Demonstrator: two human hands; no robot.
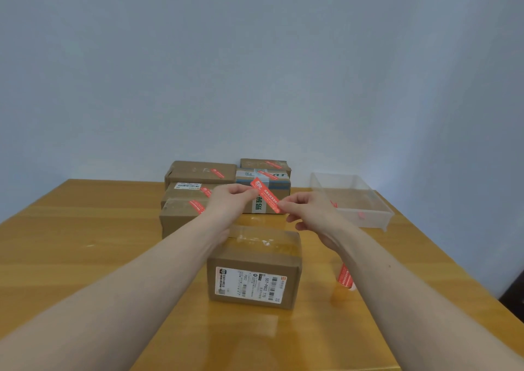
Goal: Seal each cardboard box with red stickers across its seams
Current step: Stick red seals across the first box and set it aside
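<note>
Red sticker [266, 195]: a long red strip with white writing, held up in the air between both hands, tilted, above the near box and in front of the stacked boxes.
Left hand [232, 200]: its grip pinches the upper end of the sticker with thumb and fingertips.
Right hand [307, 210]: its grip pinches the lower end of the sticker, the other fingers curled under.
Near box [255, 265]: a brown cardboard box on the surface, right below the hands. It has clear tape along the top seam and a white label with barcodes on the front. No red strip shows on it.
Stacked boxes [198, 189]: several brown boxes at the back by the wall, piled and side by side. Each one I can see well has a red strip on top.
Loose stickers [344, 277]: more red strips lie on the surface to the right of the near box, partly hidden by the right arm.
Clear tray [377, 217]: a see-through plastic tray at the back right, with small red bits inside.
Surface [85, 257]: shiny yellow wood.
</note>
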